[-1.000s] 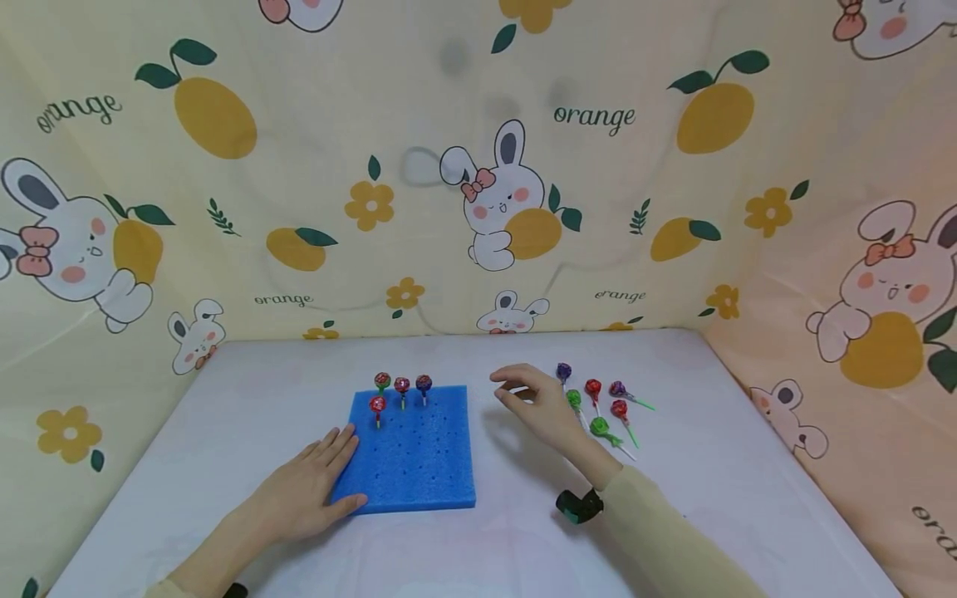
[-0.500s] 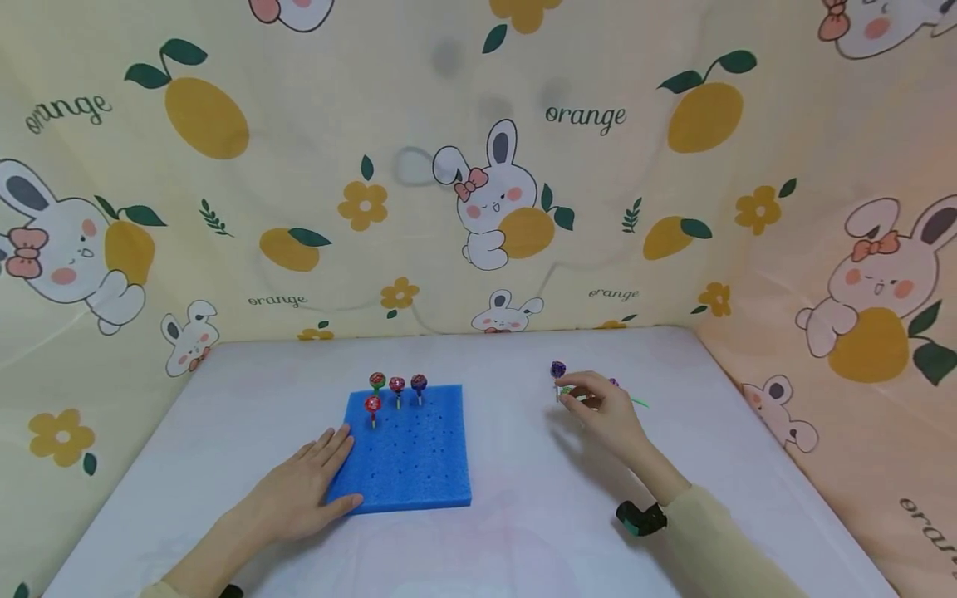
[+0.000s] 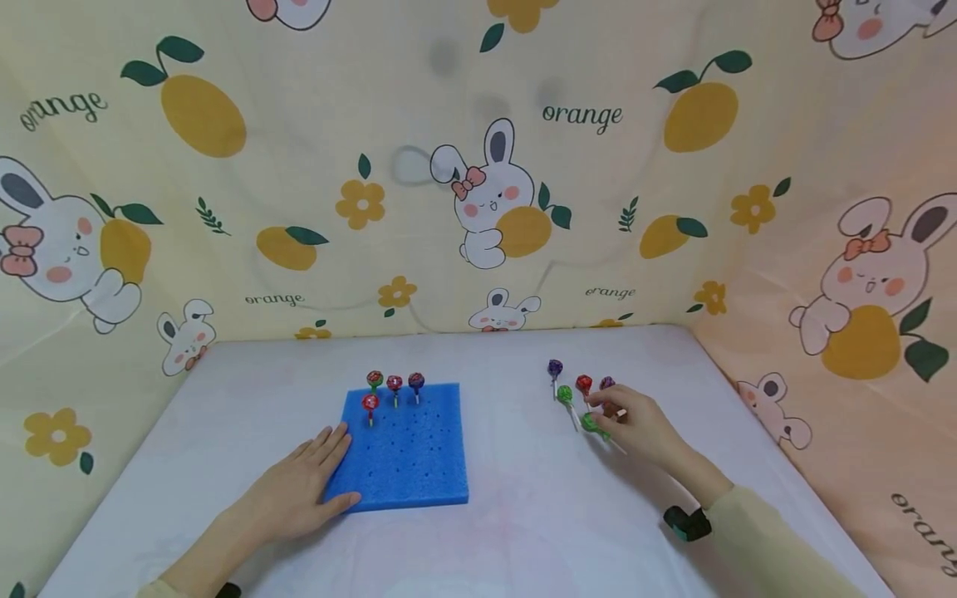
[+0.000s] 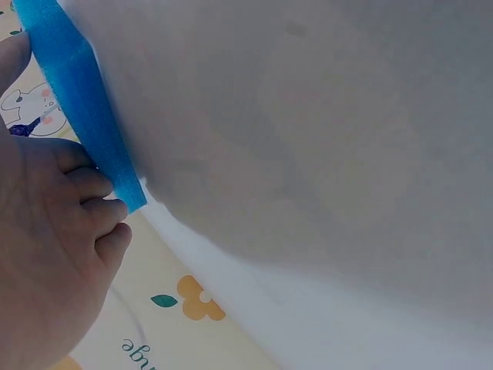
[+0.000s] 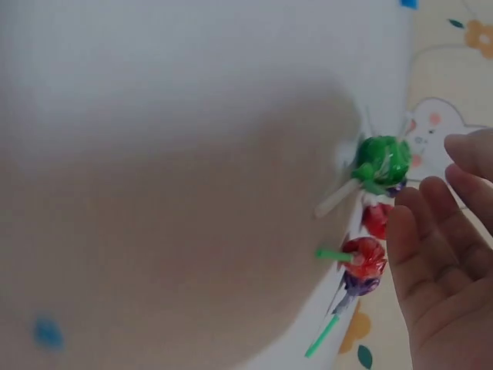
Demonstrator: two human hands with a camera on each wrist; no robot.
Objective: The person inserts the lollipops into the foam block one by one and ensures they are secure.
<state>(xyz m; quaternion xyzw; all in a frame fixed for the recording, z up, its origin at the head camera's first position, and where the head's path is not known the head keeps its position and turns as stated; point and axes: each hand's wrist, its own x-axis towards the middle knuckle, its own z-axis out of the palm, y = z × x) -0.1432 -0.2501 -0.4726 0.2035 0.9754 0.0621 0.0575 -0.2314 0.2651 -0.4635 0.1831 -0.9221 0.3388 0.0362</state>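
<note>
My left hand (image 3: 295, 486) rests along the left edge of a blue foam block (image 3: 411, 461) dotted with small holes. Several wrapped lollipops stand in its back left part, one of them a red lollipop (image 3: 370, 402). On the right, my right hand (image 3: 646, 428) hovers among loose lollipops with thumb and fingers apart. Close to its fingertips are a green lollipop (image 5: 385, 160) and a red lollipop on a green stick (image 5: 364, 258); nothing appears held. The hand partly hides the purple lollipop (image 3: 607, 383) behind it.
Left of that hand lie another green lollipop (image 3: 564, 393) and a purple lollipop (image 3: 555, 367); a red lollipop (image 3: 584, 383) lies behind. A white-covered table (image 3: 516, 531) meets a patterned cloth backdrop (image 3: 449, 50) at the back and sides.
My right hand has moved right, from beside the foam block to over the loose lollipops. My left hand stays on the block. The head view has shifted slightly.
</note>
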